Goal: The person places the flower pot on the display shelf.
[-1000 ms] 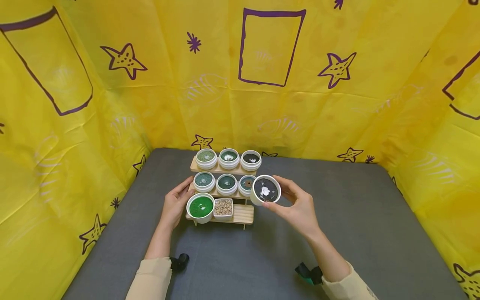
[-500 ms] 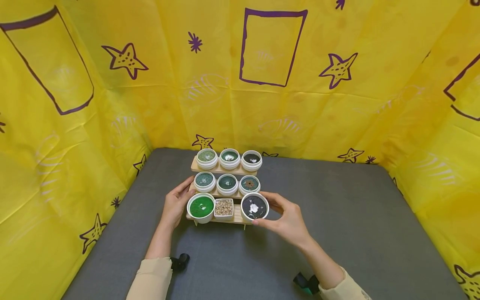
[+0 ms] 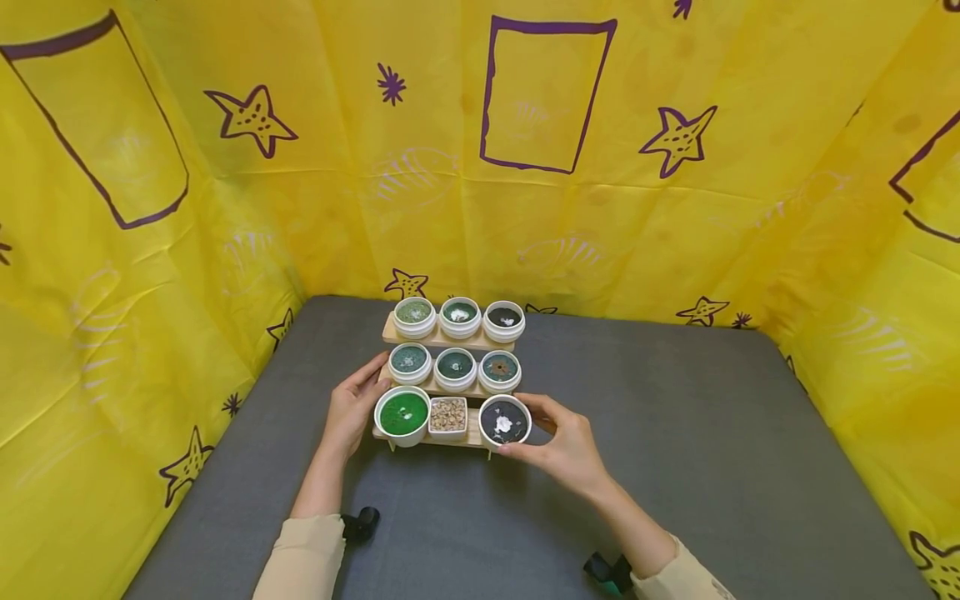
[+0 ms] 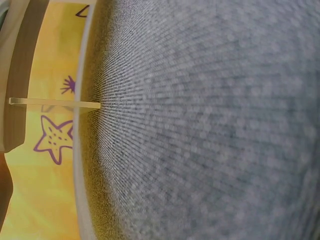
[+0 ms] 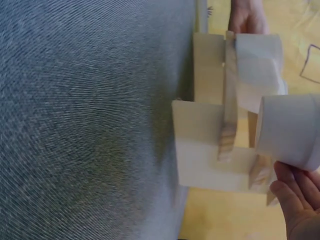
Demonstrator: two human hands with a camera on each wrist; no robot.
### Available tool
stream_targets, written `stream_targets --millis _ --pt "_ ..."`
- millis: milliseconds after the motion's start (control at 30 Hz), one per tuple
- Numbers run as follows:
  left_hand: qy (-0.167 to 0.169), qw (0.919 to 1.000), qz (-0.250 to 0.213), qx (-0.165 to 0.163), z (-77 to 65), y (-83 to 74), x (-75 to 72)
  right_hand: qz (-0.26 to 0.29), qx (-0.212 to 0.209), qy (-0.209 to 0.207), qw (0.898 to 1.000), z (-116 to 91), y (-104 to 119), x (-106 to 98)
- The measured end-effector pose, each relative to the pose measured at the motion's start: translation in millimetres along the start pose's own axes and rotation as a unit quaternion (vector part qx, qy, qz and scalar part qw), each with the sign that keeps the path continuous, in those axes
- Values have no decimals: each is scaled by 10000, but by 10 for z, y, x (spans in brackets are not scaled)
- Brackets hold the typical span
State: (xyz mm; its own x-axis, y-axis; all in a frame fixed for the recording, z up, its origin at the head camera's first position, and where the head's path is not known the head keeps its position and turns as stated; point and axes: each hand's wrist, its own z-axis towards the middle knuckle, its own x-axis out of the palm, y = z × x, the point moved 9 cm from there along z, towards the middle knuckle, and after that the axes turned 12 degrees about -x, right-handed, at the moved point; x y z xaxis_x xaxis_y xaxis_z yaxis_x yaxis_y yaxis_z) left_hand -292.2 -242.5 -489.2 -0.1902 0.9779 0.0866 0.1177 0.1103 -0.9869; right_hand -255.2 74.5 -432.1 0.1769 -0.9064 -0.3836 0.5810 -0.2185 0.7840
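Observation:
A three-tier wooden stand (image 3: 471, 440) carries white bowls in rows. My left hand (image 3: 350, 415) grips the stand's left end beside the middle tier; its fingertips are partly hidden. At the right end of the lowest tier, my right hand (image 3: 567, 445) holds a white bowl with dark filling (image 3: 504, 420) between thumb and fingers. In the right wrist view, a gap shows between that white bowl's base (image 5: 285, 131) and the board (image 5: 228, 105). On the same tier stand a bowl of bright green filling (image 3: 403, 414) and a square dish of beige bits (image 3: 447, 416).
Several small white bowls with green, teal and dark fillings fill the middle tier, such as the teal one (image 3: 454, 365), and the top tier, such as the dark one (image 3: 504, 317). A grey tabletop (image 3: 675, 417) lies underneath. Yellow patterned cloth (image 3: 420, 208) surrounds it.
My right hand has brought the dark-filled bowl down and left, from beside the middle tier to the lowest tier's right end. My left hand stays at the stand.

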Motion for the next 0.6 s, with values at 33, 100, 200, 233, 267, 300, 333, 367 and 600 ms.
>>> stream_targets --millis 33,100,200,233,267,300,333,367,600 --pt "6 10000 -1 0 0 1 2 -34 3 -18 10000 -1 -15 4" --pt "16 10000 -14 1 1 3 5 -69 -7 -58 10000 -2 -40 10" --pt "36 10000 -67 34 0 1 7 -114 -22 -83 9999 -1 -72 23" --pt "47 9999 -82 50 1 0 8 -108 -29 -84 9999 1 -80 29" --pt "55 9999 -98 63 1 -1 9 -95 -16 -94 9999 2 -92 35" --pt "54 9999 -102 71 1 -3 9 -86 -1 -99 9999 3 -101 44" --pt "50 9999 -94 77 1 -4 8 -75 9 -101 9999 4 -113 53" --pt "42 9999 -79 72 1 -4 7 -71 27 -103 9999 3 -126 62" --pt "0 10000 52 20 3 -5 3 -52 216 -149 9996 -3 -180 119"
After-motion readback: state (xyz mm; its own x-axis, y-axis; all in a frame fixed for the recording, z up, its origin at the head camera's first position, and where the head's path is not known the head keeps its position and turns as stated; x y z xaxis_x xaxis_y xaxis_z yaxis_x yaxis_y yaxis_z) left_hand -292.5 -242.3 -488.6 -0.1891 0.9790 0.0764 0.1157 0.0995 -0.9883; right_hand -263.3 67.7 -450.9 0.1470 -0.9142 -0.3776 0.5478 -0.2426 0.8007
